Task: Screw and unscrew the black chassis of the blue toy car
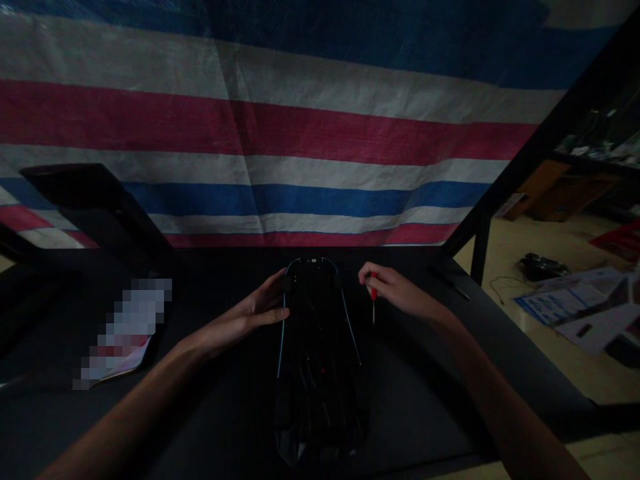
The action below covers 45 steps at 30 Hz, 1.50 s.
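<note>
Evidently, the work centres on a long black car-shaped body with thin light-blue edging lines, which lies on the matte black worktop between the two forearms, its narrower end pointing away from the person. The left hand is at its left flank near that far end, thumb and fingers spread apart and touching the edge; how firmly they grip cannot be told. That makes a sensible brace, though pressure is best kept light and level so the body does not rock or slide. Just off the opposite flank, the right hand has its fingers closed around a slim screwdriver with a red handle and metal shaft, the shaft pointing down and clear of the body. To drive a screw well, stand the shaft square over the head, seat the tip fully before twisting, and press straight down; a tilted blade could slip and score the dark shell. The light is dim, so finding each recess by feel would help. Farther right lies a thin dark rod-like tool, while a pale pixelated flat slab sits well to the left. Behind hangs a red, white and blue striped woven sheet.
</note>
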Tool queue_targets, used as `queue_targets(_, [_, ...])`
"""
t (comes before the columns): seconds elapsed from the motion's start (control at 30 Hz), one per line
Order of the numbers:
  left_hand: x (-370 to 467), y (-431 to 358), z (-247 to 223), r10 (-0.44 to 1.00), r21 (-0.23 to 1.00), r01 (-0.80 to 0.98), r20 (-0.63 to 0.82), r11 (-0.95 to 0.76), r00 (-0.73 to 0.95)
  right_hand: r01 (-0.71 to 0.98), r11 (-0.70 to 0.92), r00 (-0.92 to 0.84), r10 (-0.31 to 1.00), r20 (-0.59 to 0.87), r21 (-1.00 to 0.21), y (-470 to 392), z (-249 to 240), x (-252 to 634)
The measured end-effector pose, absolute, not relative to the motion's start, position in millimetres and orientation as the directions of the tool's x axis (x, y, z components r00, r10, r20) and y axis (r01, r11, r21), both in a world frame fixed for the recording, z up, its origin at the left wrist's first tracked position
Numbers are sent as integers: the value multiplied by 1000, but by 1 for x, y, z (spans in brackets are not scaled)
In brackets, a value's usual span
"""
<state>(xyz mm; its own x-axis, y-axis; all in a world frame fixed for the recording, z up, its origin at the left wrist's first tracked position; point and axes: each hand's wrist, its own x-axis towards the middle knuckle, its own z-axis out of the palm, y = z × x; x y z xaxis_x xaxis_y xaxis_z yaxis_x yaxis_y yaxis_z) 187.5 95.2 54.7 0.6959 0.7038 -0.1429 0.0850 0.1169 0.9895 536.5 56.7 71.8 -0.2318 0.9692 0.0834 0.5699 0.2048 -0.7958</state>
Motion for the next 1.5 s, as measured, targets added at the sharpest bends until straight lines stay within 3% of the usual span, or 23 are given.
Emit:
queue_targets(0.17, [188, 95, 53, 706, 992, 86, -129, 96, 696, 789, 154, -229, 972, -52, -595, 25, 59, 527])
queue_targets(0.33, [189, 96, 56, 708, 994, 90, -111, 67, 698, 929, 53, -66, 998, -23, -367, 18, 50, 501])
queue_targets(0.5, [190, 95, 56, 722, 991, 100, -135, 91, 679, 959, 45, -47, 999, 2, -279, 20, 45, 498])
queue_targets(0.7, [191, 93, 58, 736, 994, 89, -111, 69, 668, 955, 75, -67, 997, 38, -288, 22, 41, 503])
queue_targets(0.9, [186, 106, 49, 826, 991, 3, -116, 137, 551, 919, 82, -58, 996, 74, -385, 24, 44, 507])
queue_targets(0.97, [184, 112, 45, 871, 998, 40, -66, 53, 486, 896, 81, -46, 995, 90, -437, 27, 44, 511])
queue_targets(1.03, [182, 115, 43, 890, 974, 186, 33, -131, 455, 874, 80, -34, 994, 104, -478, 30, 42, 517])
queue_targets(1.17, [183, 112, 42, 841, 787, 447, 160, -425, 518, 849, 87, -28, 992, 120, -522, 36, 37, 522])
queue_targets(1.3, [188, 108, 39, 814, 688, 517, 189, -509, 550, 839, 118, -58, 990, 129, -530, 39, 34, 519])
queue_targets(1.5, [190, 108, 39, 794, 666, 513, 205, -542, 572, 848, 150, -105, 988, 115, -509, 39, 34, 517])
